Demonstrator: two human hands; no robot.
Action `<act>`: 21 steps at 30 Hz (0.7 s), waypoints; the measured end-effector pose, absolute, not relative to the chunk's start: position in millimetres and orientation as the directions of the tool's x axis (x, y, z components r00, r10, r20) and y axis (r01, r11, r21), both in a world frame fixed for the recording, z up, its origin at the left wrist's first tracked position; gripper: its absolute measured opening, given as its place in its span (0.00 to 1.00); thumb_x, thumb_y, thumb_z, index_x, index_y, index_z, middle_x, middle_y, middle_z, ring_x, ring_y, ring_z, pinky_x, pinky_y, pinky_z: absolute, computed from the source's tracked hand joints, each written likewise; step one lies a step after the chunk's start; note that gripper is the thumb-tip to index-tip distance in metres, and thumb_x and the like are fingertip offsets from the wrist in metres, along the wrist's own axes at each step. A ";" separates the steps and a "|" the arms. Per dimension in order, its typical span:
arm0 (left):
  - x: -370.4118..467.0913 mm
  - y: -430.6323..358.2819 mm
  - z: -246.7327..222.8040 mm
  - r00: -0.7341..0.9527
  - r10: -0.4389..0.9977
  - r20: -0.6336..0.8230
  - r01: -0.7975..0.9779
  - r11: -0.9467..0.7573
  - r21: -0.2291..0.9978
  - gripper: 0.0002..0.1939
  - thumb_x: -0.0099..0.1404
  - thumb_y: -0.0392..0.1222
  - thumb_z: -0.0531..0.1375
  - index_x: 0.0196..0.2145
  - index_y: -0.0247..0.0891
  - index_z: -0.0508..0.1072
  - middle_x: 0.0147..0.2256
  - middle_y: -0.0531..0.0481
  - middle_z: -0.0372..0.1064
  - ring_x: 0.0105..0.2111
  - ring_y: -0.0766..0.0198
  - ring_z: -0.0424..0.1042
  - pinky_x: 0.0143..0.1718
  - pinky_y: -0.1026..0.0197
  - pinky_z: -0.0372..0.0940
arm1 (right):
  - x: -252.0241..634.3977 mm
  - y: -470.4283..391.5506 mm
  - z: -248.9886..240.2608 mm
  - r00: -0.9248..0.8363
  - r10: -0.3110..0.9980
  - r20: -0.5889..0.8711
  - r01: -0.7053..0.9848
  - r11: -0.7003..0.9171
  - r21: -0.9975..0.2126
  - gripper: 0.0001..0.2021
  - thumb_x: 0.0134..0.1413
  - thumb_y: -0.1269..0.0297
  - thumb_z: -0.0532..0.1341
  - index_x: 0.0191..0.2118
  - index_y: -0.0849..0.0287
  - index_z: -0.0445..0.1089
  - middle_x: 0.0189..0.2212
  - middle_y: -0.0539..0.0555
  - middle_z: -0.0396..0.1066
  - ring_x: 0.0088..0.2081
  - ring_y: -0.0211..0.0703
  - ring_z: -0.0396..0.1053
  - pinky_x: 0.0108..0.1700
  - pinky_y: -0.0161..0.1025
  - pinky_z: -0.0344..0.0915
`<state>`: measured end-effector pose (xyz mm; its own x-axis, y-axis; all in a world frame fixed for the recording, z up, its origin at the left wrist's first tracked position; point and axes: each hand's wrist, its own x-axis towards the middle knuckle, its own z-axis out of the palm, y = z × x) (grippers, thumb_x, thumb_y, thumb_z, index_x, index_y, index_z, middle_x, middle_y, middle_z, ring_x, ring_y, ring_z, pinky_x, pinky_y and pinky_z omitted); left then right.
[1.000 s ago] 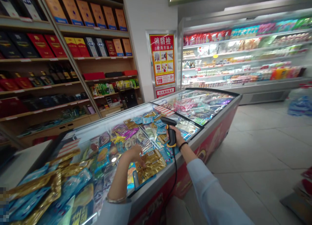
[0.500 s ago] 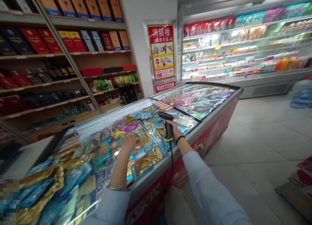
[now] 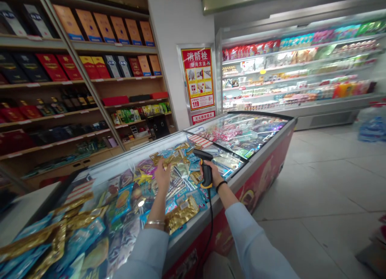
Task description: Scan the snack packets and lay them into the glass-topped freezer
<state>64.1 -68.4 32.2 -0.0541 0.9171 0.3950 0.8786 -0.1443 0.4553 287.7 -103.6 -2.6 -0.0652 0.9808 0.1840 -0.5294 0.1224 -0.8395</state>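
Observation:
My right hand is wrapped round the grip of a black and yellow handheld scanner, whose cord hangs down over the freezer edge. My left hand is over the packets in the open part of the chest freezer, its fingers apart beside gold packets; its fingertips are blurred. A larger gold packet lies nearer me on blue packets. Striped packets show between my two hands.
More gold and blue packets lie at the freezer's near left. Shelves with boxes and bottles stand behind at left. A red notice hangs on the wall. A lit display fridge is at back right, with tiled floor before it.
My left hand has moved farther into the freezer, and its fingers have spread. The gold packet near it has shifted from the striped packets towards the far pile. The camera has tilted up slightly.

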 end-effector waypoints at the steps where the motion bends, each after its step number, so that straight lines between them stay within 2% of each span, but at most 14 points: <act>1: 65.3 -67.1 30.0 -0.082 0.901 0.426 0.848 -0.162 0.505 0.22 0.69 0.46 0.46 0.59 0.39 0.56 0.53 0.41 0.68 0.51 0.57 0.70 0.50 0.57 0.63 | 287.6 -103.4 -3.2 -0.077 0.979 0.188 -0.528 0.120 -0.841 0.18 0.44 0.47 0.60 0.31 0.59 0.68 0.13 0.48 0.66 0.13 0.37 0.61 0.16 0.32 0.58; 3: 65.7 -66.7 27.5 -0.156 0.863 0.480 0.778 -0.192 0.598 0.23 0.68 0.46 0.49 0.58 0.40 0.59 0.52 0.42 0.69 0.50 0.56 0.71 0.50 0.58 0.63 | 287.5 -103.4 -3.3 -0.105 0.976 0.190 -0.516 0.110 -0.850 0.18 0.43 0.47 0.60 0.30 0.59 0.68 0.13 0.48 0.66 0.13 0.37 0.61 0.16 0.33 0.58; 6: 64.0 -69.2 29.5 -0.182 0.845 0.504 0.730 -0.227 0.645 0.24 0.67 0.46 0.51 0.60 0.40 0.59 0.51 0.43 0.71 0.49 0.56 0.71 0.50 0.58 0.63 | 287.0 -105.1 -1.4 -0.121 0.977 0.174 -0.493 0.093 -0.865 0.18 0.43 0.47 0.61 0.28 0.59 0.68 0.13 0.49 0.66 0.13 0.37 0.61 0.16 0.33 0.58; 9: 62.9 -71.2 33.3 -0.201 0.837 0.509 0.723 -0.224 0.653 0.25 0.67 0.47 0.52 0.61 0.41 0.59 0.52 0.45 0.71 0.45 0.58 0.73 0.50 0.58 0.63 | 286.9 -107.2 0.6 -0.122 0.977 0.176 -0.490 0.095 -0.867 0.17 0.43 0.48 0.61 0.28 0.59 0.68 0.14 0.49 0.66 0.13 0.37 0.61 0.16 0.33 0.58; 17: 64.5 -66.6 29.0 -0.236 0.757 0.609 0.662 -0.333 0.671 0.24 0.64 0.42 0.58 0.57 0.40 0.66 0.47 0.44 0.74 0.36 0.59 0.74 0.45 0.57 0.65 | 287.5 -106.0 -1.2 -0.140 0.974 0.179 -0.472 0.093 -0.877 0.18 0.43 0.48 0.60 0.30 0.60 0.69 0.13 0.49 0.66 0.14 0.37 0.61 0.17 0.33 0.58; 21: 64.0 -66.9 29.2 -0.232 0.754 0.615 0.641 -0.358 0.680 0.23 0.63 0.43 0.58 0.56 0.40 0.67 0.46 0.44 0.74 0.36 0.59 0.74 0.45 0.56 0.65 | 287.6 -103.2 -2.1 -0.140 0.973 0.182 -0.475 0.095 -0.875 0.19 0.43 0.47 0.60 0.30 0.60 0.69 0.13 0.48 0.66 0.13 0.37 0.61 0.16 0.33 0.58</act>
<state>64.0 -66.9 29.2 -0.2317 0.7537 0.6150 0.6406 -0.3576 0.6796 287.6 -103.2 -2.1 -0.1396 0.9733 0.1820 -0.4754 0.0953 -0.8746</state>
